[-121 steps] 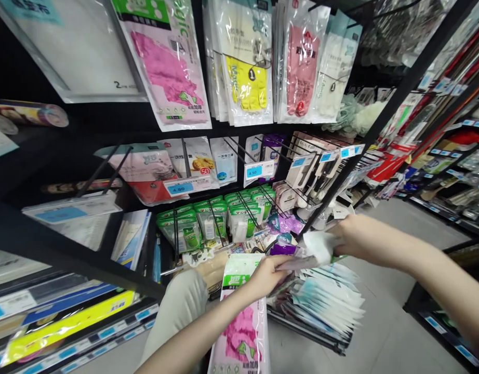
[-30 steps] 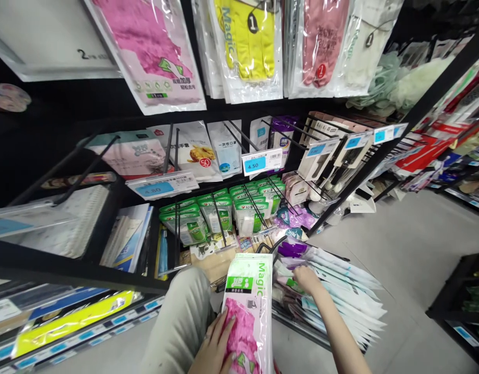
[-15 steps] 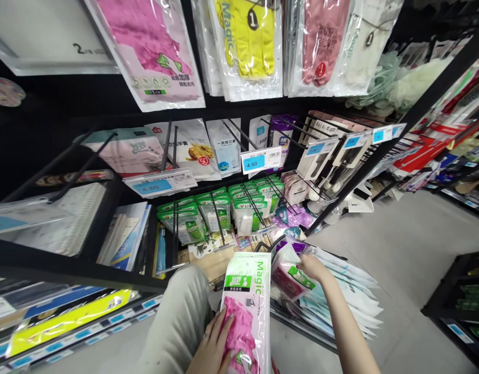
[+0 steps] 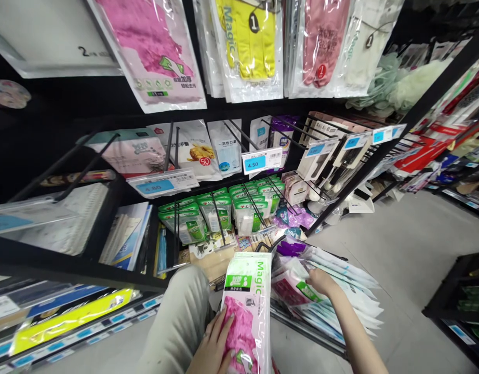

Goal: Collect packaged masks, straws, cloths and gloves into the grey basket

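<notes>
My left hand (image 4: 214,340) grips a stack of cleaning cloth packets (image 4: 243,306). The front packet shows a pink cloth, a green label and the word "Magic". Its fingers lie across the front, while the thumb is hidden. To the right, my right hand (image 4: 321,283) pinches the edge of a packet with dark pink contents (image 4: 288,285) and a green label. This packet rests on a pile of white and pale blue packets (image 4: 352,291) in a black basket (image 4: 313,332). A purple packet (image 4: 292,248) lies at the basket's far end.
Ahead stands a black shelf with hooks holding green-topped packs (image 4: 208,218) and a price tag (image 4: 262,162). Bagged gloves (image 4: 255,41) hang above. My bent knee (image 4: 185,291) is left of the packets. Grey floor (image 4: 411,249) lies right, with another rack (image 4: 457,296) beyond.
My right hand has moved slightly right and down, and the dark pink packet now lies flatter on the pile. More of the purple packet shows. My left hand has stayed in place.
</notes>
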`<state>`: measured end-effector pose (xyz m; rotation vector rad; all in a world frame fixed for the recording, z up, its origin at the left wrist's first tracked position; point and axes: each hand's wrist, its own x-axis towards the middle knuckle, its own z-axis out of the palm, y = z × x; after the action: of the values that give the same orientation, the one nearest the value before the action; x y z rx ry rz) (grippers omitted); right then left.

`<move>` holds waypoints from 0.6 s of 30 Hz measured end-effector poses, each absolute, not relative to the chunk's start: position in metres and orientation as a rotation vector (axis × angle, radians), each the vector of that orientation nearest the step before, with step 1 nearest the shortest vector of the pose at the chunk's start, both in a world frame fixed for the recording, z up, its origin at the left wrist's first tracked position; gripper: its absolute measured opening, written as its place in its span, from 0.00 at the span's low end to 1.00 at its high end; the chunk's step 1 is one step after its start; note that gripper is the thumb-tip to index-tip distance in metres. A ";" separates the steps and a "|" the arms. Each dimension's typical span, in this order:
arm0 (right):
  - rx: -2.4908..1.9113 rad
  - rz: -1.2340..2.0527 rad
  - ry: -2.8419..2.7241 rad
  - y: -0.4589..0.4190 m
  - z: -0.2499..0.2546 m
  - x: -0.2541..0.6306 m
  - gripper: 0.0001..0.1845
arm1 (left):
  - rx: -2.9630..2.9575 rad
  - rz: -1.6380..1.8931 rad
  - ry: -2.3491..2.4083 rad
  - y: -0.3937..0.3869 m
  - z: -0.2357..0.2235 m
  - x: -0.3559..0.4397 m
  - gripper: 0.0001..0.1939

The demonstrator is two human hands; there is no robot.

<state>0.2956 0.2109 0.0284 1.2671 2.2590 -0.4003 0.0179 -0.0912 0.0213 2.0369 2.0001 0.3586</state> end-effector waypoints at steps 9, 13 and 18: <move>1.243 -0.426 2.206 0.172 -0.004 0.263 0.11 | 2.031 0.391 1.999 -0.090 0.023 0.019 0.37; 1.265 -0.420 2.214 0.155 -0.030 0.250 0.13 | 2.042 0.382 2.001 -0.090 0.022 0.018 0.37; 1.286 -0.407 2.239 0.129 -0.052 0.243 0.13 | 2.048 0.375 2.017 -0.091 0.019 0.018 0.37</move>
<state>0.2433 0.1287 -0.0517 1.2859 2.2391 -0.4065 0.0181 -0.0907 0.0192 2.0483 2.0165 0.3752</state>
